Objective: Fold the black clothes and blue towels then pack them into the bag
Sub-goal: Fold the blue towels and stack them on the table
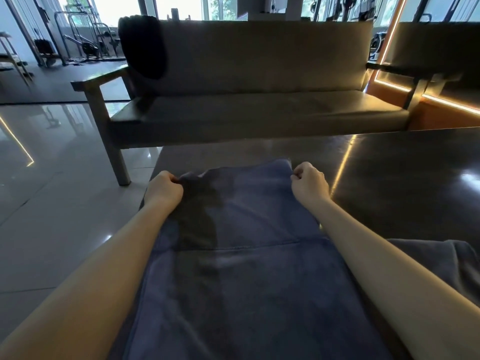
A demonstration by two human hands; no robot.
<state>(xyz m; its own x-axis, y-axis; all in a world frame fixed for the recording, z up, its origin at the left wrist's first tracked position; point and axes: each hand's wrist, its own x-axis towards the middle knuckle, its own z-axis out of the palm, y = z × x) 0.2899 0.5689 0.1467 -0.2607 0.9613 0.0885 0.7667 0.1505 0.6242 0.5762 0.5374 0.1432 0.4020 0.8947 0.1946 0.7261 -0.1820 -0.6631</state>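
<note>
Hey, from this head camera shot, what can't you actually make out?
Head view:
blue towel: near end cut off by the bottom edge.
left hand and right hand: fingertips curled under at the towel's far corners, hidden by the hands.
grey cloth: cut off by the right edge and the forearm.
dark cloth on the sofa back: too dim to identify.
Bag: not in view.

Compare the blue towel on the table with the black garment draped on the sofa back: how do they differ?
Colour: the blue towel is blue, the black garment black.
Pose: the towel lies spread on the table; the garment hangs over the sofa backrest.
Contact: the left hand and right hand pinch the towel's far corners; nothing touches the garment.
Both are cloth.
</note>
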